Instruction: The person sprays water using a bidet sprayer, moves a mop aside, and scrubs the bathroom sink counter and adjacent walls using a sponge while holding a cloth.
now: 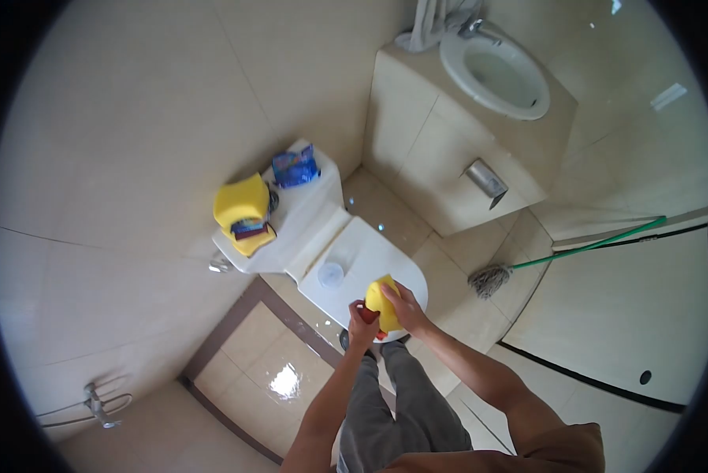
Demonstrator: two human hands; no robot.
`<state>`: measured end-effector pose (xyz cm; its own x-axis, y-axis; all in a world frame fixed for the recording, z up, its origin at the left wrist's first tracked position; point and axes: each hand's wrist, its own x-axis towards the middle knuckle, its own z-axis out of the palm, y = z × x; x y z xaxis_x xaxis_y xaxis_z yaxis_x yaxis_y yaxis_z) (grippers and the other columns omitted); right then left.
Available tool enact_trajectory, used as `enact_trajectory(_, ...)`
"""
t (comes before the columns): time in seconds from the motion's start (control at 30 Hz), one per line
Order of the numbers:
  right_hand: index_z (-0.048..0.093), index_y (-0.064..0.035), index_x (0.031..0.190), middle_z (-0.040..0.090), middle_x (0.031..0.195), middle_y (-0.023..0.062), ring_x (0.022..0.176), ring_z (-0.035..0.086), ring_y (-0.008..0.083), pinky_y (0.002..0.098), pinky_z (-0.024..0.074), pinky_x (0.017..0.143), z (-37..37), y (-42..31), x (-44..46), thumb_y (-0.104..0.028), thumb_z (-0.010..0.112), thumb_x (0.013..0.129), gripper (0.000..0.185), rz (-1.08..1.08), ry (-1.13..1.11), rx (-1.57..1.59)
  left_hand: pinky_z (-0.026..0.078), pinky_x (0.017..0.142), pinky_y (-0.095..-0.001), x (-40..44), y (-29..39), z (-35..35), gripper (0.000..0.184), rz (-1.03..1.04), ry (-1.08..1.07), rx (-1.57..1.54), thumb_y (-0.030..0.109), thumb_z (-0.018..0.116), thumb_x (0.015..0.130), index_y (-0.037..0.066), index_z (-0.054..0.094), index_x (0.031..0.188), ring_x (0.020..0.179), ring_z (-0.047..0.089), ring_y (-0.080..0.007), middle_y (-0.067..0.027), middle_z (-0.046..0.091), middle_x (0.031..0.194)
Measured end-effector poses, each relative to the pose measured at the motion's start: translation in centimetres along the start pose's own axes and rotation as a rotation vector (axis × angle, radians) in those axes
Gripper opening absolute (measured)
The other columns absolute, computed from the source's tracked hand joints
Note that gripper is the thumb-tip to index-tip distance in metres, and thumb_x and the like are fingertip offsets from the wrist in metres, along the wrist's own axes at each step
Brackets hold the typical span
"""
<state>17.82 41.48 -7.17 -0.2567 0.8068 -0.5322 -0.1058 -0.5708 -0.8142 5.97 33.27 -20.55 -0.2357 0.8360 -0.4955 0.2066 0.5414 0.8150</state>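
Above the front of the closed toilet lid [369,256], my two hands are close together. My right hand [407,307] is wrapped round a soft-looking yellow piece [380,303], like a sponge or a folded cloth. My left hand [359,325] is closed on a small red object [369,315] pressed against the yellow piece; its kind is not clear. More red shows just below the hands. Farther back on the lid sits a small round translucent tub [331,274].
On the toilet tank [291,217] lie a blue packet [295,166] and a bulky yellow item [242,202] with dark packets. A green-handled mop [492,280] is on the floor at right. A washbasin [496,75] stands beyond; a paper holder [486,180] juts from its base.
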Motion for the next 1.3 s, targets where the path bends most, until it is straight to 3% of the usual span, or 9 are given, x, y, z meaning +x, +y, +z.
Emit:
enact_trajectory(0.07, 0.059, -0.0063, 0.115, 0.062, 0.093, 0.0008, 0.085, 0.059, 0.0076, 0.0243, 0.0477, 0.075, -1.4, -2.4, -2.3, -0.041, 0.054, 0.099, 0.038, -0.013, 0.04, 0.067, 0.053, 0.085, -0.0398, -1.7, 3.5, -0.6, 0.06, 0.089, -0.029, 0.03, 0.021, 0.074, 0.075, 0.007, 0.05, 0.128, 0.096, 0.067, -0.0311, -0.0158, 0.066, 0.104)
enact_trajectory(0.17, 0.057, -0.007, 0.117, 0.062, 0.096, 0.0011, 0.086, 0.059, 0.0079, 0.0247, 0.0483, 0.075, -4.4, -5.5, -5.0, -0.04, 0.056, 0.098, 0.038, -0.022, 0.113, 0.158, 0.053, 0.083, -0.0317, -2.3, 6.7, -0.2, 0.045, 0.144, -0.173, -0.177, 0.016, 0.07, 0.078, -0.001, 0.059, 0.118, 0.09, 0.066, -0.0194, -0.0113, 0.068, 0.1)
enact_trajectory(0.43, 0.053, -0.0064, 0.123, 0.064, 0.105, 0.0054, 0.094, 0.063, 0.0148, 0.0314, 0.0511, 0.082, -15.4, -8.2, -7.7, -0.042, 0.057, 0.097, 0.044, -0.113, 0.164, 0.524, 0.052, 0.084, -0.0309, -3.8, 17.8, 5.6, 0.04, 0.111, -0.206, -0.364, 0.014, 0.066, 0.082, -0.001, 0.059, 0.118, 0.092, 0.064, -0.0176, -0.0093, 0.067, 0.103)
enact_trajectory(0.47, 0.052, -0.0067, 0.125, 0.063, 0.108, 0.0061, 0.1, 0.062, 0.016, 0.0334, 0.0491, 0.088, -16.8, -9.0, -7.6, -0.038, 0.057, 0.096, 0.043, -0.1, 0.18, 0.572, 0.052, 0.085, -0.031, -3.2, 19.1, 7.3, 0.04, 0.114, -0.19, -0.389, 0.016, 0.067, 0.082, 0.0, 0.059, 0.118, 0.093, 0.064, -0.0176, -0.0095, 0.067, 0.104)
enact_trajectory(0.6, 0.051, -0.0073, 0.127, 0.061, 0.114, 0.006, 0.103, 0.06, 0.0166, 0.0324, 0.0478, 0.09, -22.9, -13.1, -8.0, -0.027, 0.058, 0.094, 0.039, -0.111, 0.046, 0.624, 0.052, 0.086, -0.0312, -4.3, 25.3, 12.1, 0.042, 0.127, -0.252, -0.386, 0.014, 0.059, 0.087, 0.0, 0.053, 0.126, 0.094, 0.063, -0.0165, -0.0085, 0.064, 0.107)
enact_trajectory(0.8, 0.051, -0.0072, 0.13, 0.056, 0.113, 0.006, 0.106, 0.055, 0.0151, 0.0313, 0.046, 0.09, -28.9, -21.1, -4.7, -0.016, 0.064, 0.092, 0.041, -0.3, 0.067, 0.181, 0.047, 0.093, -0.0302, -4.8, 30.5, 17.5, 0.044, 0.124, -0.154, -0.498, 0.016, 0.059, 0.088, 0.0, 0.051, 0.128, 0.102, 0.059, -0.0156, -0.0069, 0.063, 0.111)
enact_trajectory(0.97, 0.051, -0.0012, 0.128, 0.051, 0.119, 0.0142, 0.111, 0.052, 0.0265, 0.0374, 0.0434, 0.096, -29.4, -29.3, 2.8, -0.015, 0.069, 0.087, 0.047, -0.847, 0.246, -0.448, 0.047, 0.092, -0.0298, -4.8, 33.8, 18.2, 0.045, 0.164, -0.067, -0.532, 0.015, 0.06, 0.088, 0.0, 0.05, 0.129, 0.101, 0.059, -0.0156, -0.0074, 0.062, 0.113)
enact_trajectory(1.13, 0.049, -0.0018, 0.123, 0.052, 0.119, 0.0181, 0.111, 0.051, 0.0351, 0.0436, 0.0413, 0.097, -27.8, -36.0, 11.9, -0.012, 0.071, 0.083, 0.047, -1.093, 0.301, -0.693, 0.048, 0.088, -0.0302, -4.0, 37.5, 17.6, 0.047, 0.2, 0.011, -0.561, 0.014, 0.065, 0.084, -0.002, 0.053, 0.126, 0.099, 0.06, -0.0159, -0.0091, 0.063, 0.111)
enact_trajectory(1.3, 0.047, -0.0039, 0.126, 0.052, 0.123, 0.0189, 0.115, 0.049, 0.0385, 0.0464, 0.0398, 0.099, -27.1, -37.6, 22.3, -0.011, 0.071, 0.081, 0.052, -1.255, 0.213, -0.931, 0.049, 0.086, -0.0302, -1.7, 39.2, 17.3, 0.045, 0.266, 0.059, -0.56, 0.019, 0.067, 0.083, -0.001, 0.054, 0.122, 0.097, 0.06, -0.0162, -0.0088, 0.063, 0.106)
